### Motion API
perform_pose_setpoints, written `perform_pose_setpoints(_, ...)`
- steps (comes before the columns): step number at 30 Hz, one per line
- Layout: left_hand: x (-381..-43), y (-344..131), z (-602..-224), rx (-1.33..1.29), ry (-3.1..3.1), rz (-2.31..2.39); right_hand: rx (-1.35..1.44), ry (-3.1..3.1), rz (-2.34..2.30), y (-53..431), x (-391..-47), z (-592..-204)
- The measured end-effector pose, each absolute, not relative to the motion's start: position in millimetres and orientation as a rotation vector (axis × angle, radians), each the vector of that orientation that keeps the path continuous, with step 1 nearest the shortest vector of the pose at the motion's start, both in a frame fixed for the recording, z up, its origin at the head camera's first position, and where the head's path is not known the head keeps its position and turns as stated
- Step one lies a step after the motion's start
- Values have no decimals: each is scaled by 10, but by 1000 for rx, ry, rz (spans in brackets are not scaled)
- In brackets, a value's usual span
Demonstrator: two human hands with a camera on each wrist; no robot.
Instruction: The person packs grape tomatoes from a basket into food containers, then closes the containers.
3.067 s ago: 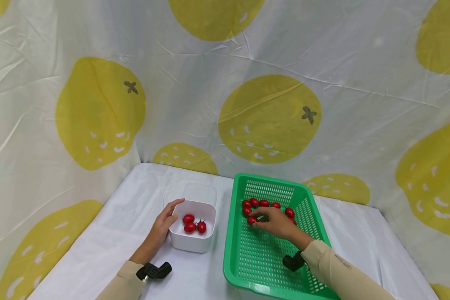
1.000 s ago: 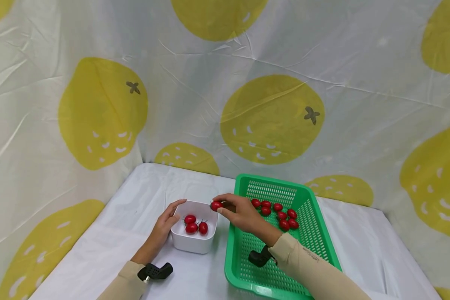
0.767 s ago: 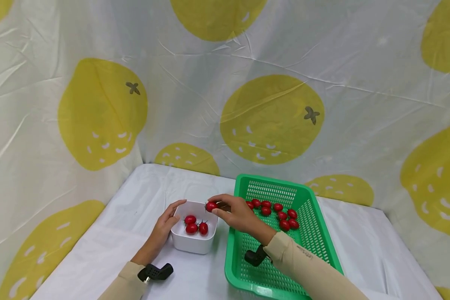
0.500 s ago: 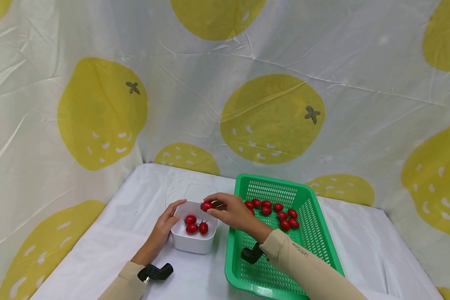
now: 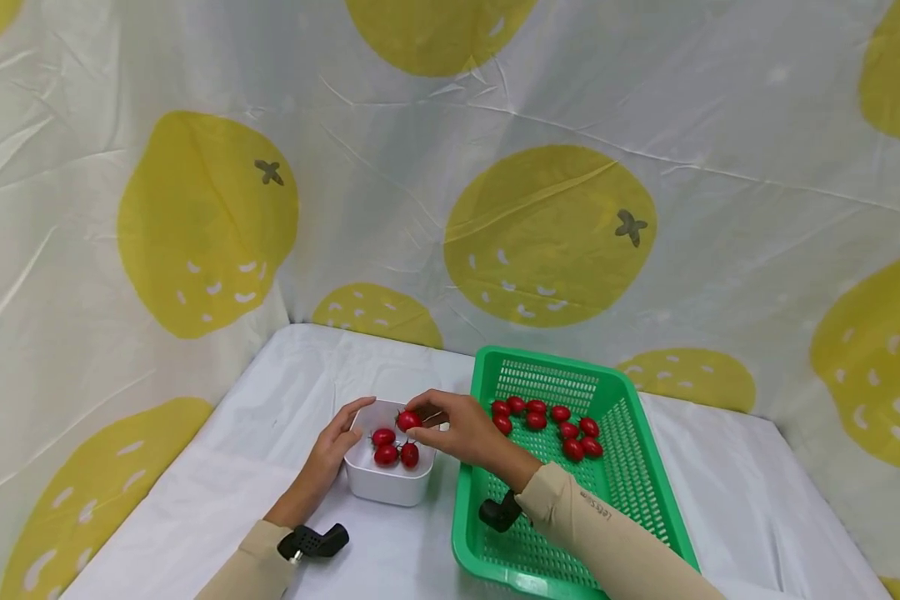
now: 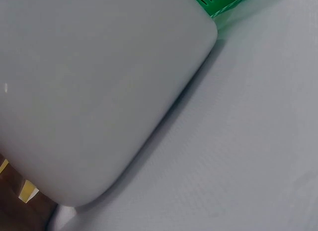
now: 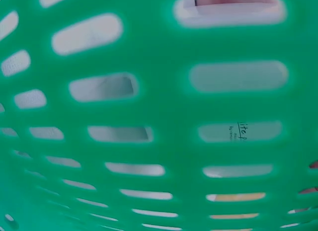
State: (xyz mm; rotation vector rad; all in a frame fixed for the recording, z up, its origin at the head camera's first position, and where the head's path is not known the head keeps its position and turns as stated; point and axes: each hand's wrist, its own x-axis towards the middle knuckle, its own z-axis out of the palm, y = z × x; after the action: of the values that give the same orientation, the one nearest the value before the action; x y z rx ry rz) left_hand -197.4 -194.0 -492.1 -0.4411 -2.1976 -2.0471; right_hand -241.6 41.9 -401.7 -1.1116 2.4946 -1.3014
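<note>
- Head view: your right hand point(image 5: 457, 425) had one tomato, the held tomato point(image 5: 408, 420), pinched between thumb and fingertips, grip narrow.
- Head view: that fruit sat off the left end of your right hand, over the opening of the white container point(image 5: 387, 487), toward its far right part. Right hand was clearly nearer; your left hand point(image 5: 335, 437) was across the opening from it.
- Head view: long axis looked roughly crosswise, stem end toward your left hand; small, so not certain.
- Head view: three loose tomatoes point(image 5: 386, 454) lay inside the container, just left of and nearer you than the held one. Height gap between them and it: couldn't tell. Free floor looked to be the bit that mattered, mostly along the near side.
- Head view: your left hand gripped the container's left side, thumb over the rim, fingers along the outside.
- Head view: green basket point(image 5: 465, 525) stood just right of the container, under your right forearm, more tomatoes point(image 5: 536, 420) at its far end.
- Left wrist view: container wall filled most of it, basket corner beyond. Dark patch low left was maybe your fingers; grip couldn't be judged there, nor the fruit seen.
- Right wrist view: slotted basket wall blocked nearly everything. You couldn't check the pinch or the fruit's tilt from it.
</note>
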Motion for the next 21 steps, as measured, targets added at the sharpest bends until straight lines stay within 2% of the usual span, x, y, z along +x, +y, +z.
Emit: perform_pose_setpoints(21, -1973, -1945, -4919, -426, -2223, -2044, -1221, 2464, -1249, 448, -2415, -4011)
